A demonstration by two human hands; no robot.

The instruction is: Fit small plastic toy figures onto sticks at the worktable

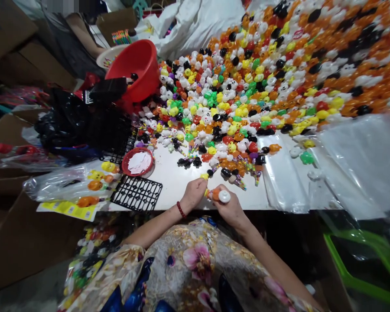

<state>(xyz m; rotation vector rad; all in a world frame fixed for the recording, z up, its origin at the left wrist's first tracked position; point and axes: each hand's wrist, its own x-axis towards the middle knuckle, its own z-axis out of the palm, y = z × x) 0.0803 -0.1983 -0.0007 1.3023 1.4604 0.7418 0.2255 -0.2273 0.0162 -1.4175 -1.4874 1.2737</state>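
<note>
My left hand (194,193), with a dark red bead bracelet on the wrist, is closed near the table's front edge. A small yellow plastic piece (204,176) shows above its fingers; the rest of it is hidden. Close beside it, my right hand (230,209) is wrapped round an orange plastic figure (215,193) with a round white end (224,196). A thin colourful part of that figure reaches toward my left hand. Just beyond both hands lie figures on bead-filled sticks (237,180), among black and orange pieces.
Plastic figures (227,99) heap across the table's back and right. Clear bags (282,177) lie right. At left are a black grid tray (138,193), a red basket of paper slips (138,163), a red tub (146,65) and bagged figures (74,184). Another person's arm (84,37) is at back left.
</note>
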